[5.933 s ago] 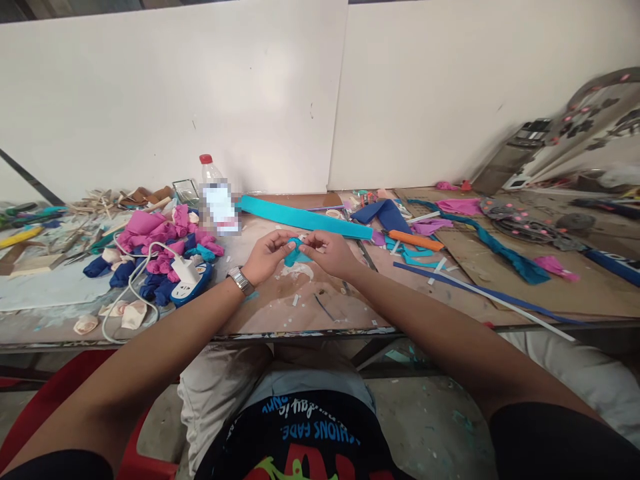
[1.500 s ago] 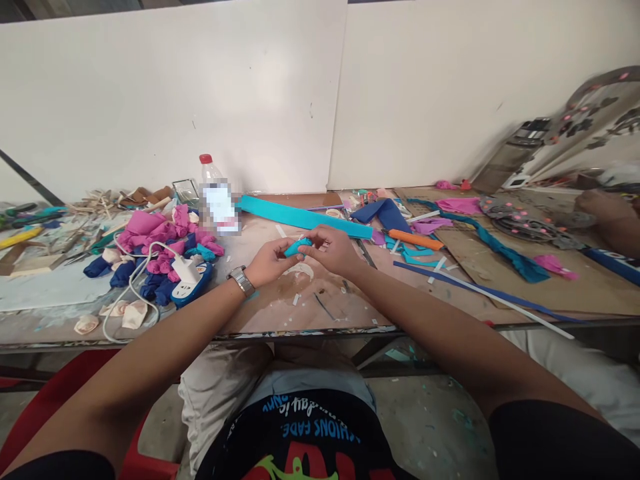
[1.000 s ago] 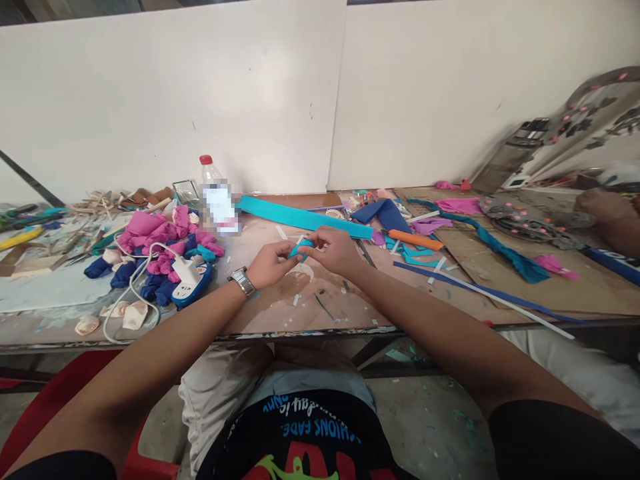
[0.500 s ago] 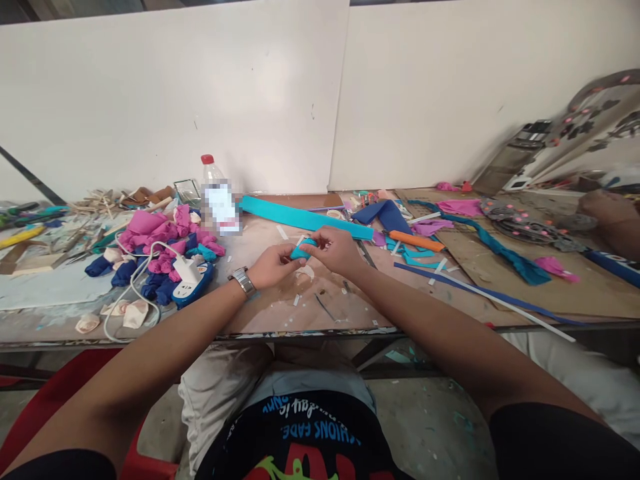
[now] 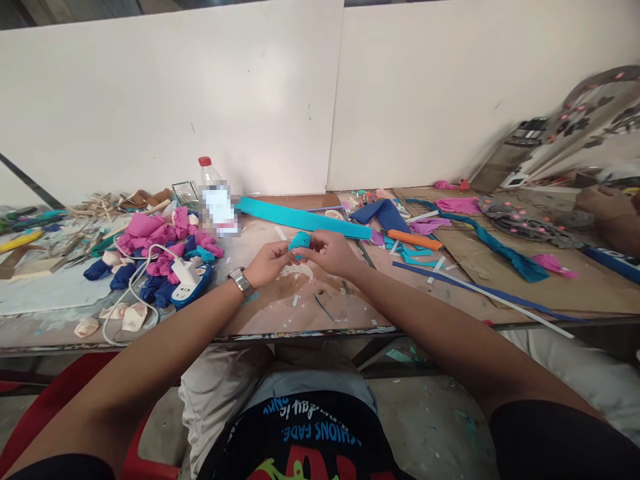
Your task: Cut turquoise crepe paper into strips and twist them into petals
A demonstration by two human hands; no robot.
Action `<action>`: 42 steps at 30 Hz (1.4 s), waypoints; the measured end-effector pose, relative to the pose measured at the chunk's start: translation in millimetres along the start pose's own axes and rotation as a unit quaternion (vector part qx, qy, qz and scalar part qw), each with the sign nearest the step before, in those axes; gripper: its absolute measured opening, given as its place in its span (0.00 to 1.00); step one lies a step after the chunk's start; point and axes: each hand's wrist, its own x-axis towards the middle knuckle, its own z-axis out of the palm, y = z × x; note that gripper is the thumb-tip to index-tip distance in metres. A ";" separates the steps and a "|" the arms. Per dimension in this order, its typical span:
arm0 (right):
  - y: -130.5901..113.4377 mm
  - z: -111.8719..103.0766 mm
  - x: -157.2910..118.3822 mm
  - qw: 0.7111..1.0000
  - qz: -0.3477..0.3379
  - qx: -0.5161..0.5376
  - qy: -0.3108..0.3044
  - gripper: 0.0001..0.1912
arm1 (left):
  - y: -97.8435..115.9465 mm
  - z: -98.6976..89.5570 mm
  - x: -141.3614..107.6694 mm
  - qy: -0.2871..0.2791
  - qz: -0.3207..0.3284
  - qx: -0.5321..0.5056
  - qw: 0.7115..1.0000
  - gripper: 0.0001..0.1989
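Between my two hands, just above the tabletop (image 5: 270,310), is a small rolled turquoise crepe-paper flower (image 5: 300,241). My left hand (image 5: 269,264) pinches it low on its left side. The fingers of my right hand (image 5: 330,253) are closed on its right side, and the thumb tips nearly meet beneath it. My fingers hide its lower end. Behind my hands lies a long turquoise paper strip (image 5: 300,217). To the left is a pile of pink, navy and cream paper flowers (image 5: 150,230).
A blue power strip (image 5: 193,290) with a white charger and cable stands left. A phone (image 5: 220,210) leans against a red-capped bottle (image 5: 205,162). An orange cutter (image 5: 415,240) and thin white stick (image 5: 510,303) lie right. Another person's hand (image 5: 607,207) is at far right.
The turquoise flower has been tilted upward in my fingers and now shows more above them. Both hands stay in nearly the same place.
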 end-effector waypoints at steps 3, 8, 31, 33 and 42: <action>1.1 2.0 -0.5 1.000 0.009 0.024 0.007 0.25 | -0.9 0.2 0.1 -0.004 -0.005 0.005 1.000 0.28; 5.4 2.9 0.7 1.000 0.006 0.022 0.015 0.26 | -5.4 1.0 -0.2 -0.008 -0.012 0.019 1.000 0.27; 12.3 2.1 3.6 1.000 0.005 0.022 0.004 0.22 | -5.0 -0.4 2.8 0.048 -0.040 -0.047 0.997 0.29; 12.7 2.6 3.4 1.000 -0.004 0.018 0.004 0.21 | -4.5 -0.1 2.8 0.052 -0.046 -0.052 0.996 0.29; 14.4 3.3 3.4 1.000 0.023 0.013 -0.001 0.20 | -7.0 1.1 3.2 0.034 -0.056 -0.065 0.996 0.28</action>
